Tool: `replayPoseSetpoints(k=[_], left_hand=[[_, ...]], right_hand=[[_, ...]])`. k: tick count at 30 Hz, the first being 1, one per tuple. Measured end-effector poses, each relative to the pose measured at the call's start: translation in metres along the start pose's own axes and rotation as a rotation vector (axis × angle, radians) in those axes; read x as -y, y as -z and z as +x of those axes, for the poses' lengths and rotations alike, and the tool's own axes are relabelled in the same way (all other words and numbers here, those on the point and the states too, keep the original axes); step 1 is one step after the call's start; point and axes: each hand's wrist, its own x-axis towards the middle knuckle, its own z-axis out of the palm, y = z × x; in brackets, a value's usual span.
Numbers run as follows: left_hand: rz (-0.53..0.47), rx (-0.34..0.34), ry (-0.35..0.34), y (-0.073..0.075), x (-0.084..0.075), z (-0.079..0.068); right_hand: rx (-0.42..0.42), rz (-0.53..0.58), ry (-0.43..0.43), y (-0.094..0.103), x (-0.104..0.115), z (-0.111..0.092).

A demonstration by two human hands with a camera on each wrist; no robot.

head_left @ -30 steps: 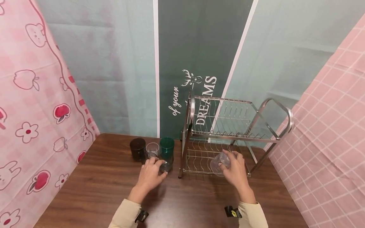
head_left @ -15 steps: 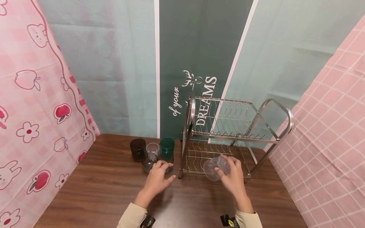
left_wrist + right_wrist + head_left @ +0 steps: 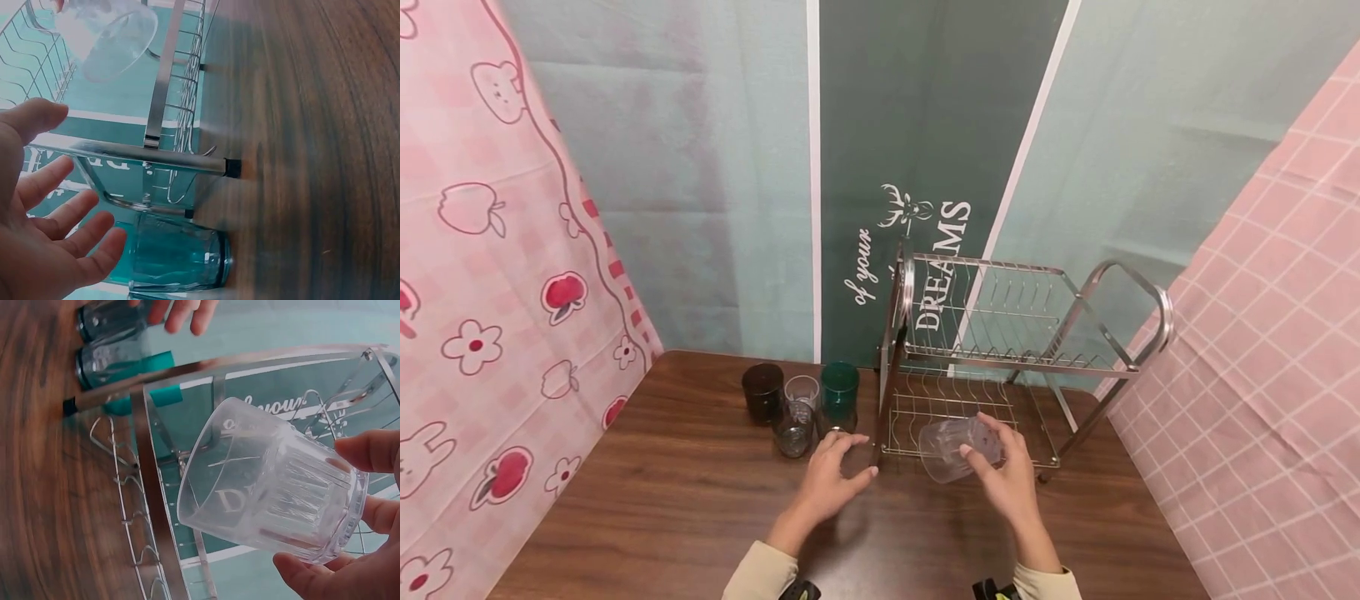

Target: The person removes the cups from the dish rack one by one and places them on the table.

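Observation:
My right hand [image 3: 1011, 483] grips a clear tumbler [image 3: 947, 452] by its base end. The tumbler is tipped on its side, its mouth facing left, in front of the rack's lower shelf; the right wrist view shows its ribbed lower wall [image 3: 306, 494]. My left hand [image 3: 831, 477] is open with fingers spread and holds nothing, just in front of the group of glasses. That group has a dark glass [image 3: 763, 393], a clear one [image 3: 802, 388], a green one [image 3: 839, 383] and a greyish one [image 3: 793, 435] in front. Another glass beside the greyish one is partly hidden by my left fingers.
A two-tier metal dish rack [image 3: 1018, 363] stands on the right of the wooden table [image 3: 647, 483], its near left leg close to my left fingertips. Patterned pink cloth [image 3: 467, 350] hangs at the left, checked pink cloth [image 3: 1247, 333] at the right, a green curtain behind.
My left hand has come away from the front glasses, moving right and toward me. The right hand has brought the tumbler left and slightly nearer, turning its mouth further leftward.

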Motion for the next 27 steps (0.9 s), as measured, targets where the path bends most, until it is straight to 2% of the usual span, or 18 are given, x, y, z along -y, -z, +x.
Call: replayPoseSetpoints(k=[5, 8, 12, 21, 27], left_hand=[[-0.037, -0.014, 0.004, -0.004, 0.000, -0.001], [-0.060, 0.005, 0.022, -0.007, 0.000, -0.003], [-0.137, 0.044, 0.066, -0.010, -0.002, -0.005], [-0.451, 0.111, 0.193, -0.014, -0.011, -0.006], [-0.625, 0.118, 0.238, 0.001, -0.037, -0.003]], right_hand=[[0.025, 0.133, -0.048, -0.001, 0.004, -0.003], [0.053, 0.203, -0.078, -0.002, 0.006, -0.006], [0.077, 0.266, -0.139, -0.005, 0.008, -0.010], [0.087, 0.435, -0.185, -0.014, 0.007, -0.017], [0.131, 0.657, -0.224, -0.021, 0.007, -0.020]])
